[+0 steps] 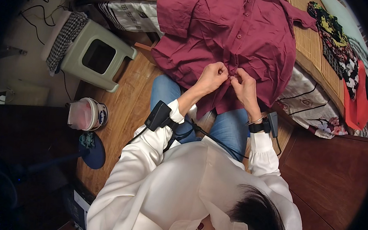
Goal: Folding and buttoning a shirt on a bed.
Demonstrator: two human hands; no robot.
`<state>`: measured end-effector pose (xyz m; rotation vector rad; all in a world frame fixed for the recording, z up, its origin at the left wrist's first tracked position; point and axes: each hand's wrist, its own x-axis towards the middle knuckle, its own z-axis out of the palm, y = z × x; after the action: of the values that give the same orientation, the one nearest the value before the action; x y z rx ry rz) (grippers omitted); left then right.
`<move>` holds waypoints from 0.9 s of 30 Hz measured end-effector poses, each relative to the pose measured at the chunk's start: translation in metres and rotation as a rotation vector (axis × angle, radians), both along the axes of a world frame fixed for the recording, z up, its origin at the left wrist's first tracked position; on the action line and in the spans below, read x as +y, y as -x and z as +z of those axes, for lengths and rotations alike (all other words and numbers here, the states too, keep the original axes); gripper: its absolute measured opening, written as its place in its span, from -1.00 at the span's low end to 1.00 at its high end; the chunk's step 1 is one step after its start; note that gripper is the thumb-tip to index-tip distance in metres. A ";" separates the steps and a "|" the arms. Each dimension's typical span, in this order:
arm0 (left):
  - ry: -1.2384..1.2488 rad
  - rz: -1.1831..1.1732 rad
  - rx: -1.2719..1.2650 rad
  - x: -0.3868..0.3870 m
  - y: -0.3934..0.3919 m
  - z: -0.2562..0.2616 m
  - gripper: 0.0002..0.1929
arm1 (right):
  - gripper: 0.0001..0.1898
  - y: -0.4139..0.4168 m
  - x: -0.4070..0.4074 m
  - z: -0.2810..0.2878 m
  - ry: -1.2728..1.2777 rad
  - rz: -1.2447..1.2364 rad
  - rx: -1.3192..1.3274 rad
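Observation:
A maroon button-front shirt (200, 52) lies spread over the edge of a bed covered with a bamboo mat (312, 50), its lower hem hanging toward my knees. My left hand (214, 75) pinches one side of the front placket low on the shirt. Close beside it, my right hand (243, 84) grips the other side between thumb and fingers. The fingertips nearly meet, and they hide whatever button or buttonhole is between them. Higher up the placket, a button (239, 36) shows in plain view.
Left of the bed stands a pale green plastic stool (74, 54) with a checked cloth (65, 38) on it. A white bucket (98, 114) sits on the wood floor (131, 105) near a dark blue round base (93, 150). Folded clothes (331, 32) and red fabric (357, 100) lie at right.

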<state>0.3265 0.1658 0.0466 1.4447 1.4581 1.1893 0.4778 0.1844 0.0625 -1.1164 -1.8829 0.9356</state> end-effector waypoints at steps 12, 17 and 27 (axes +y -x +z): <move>-0.243 -0.082 0.055 -0.006 0.004 0.006 -0.91 | -0.88 -0.005 0.016 -0.002 0.260 0.067 0.160; -0.265 -0.146 0.158 -0.017 0.015 -0.004 -0.94 | -0.87 -0.023 0.018 0.004 0.365 0.150 -0.018; -0.662 0.211 0.857 0.035 0.052 0.107 -0.52 | -0.74 -0.056 0.088 0.131 -0.513 -0.232 -0.282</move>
<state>0.2743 0.2013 0.1538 2.5199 1.8906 1.3187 0.5334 0.2725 0.1935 -1.1496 -2.0014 0.1487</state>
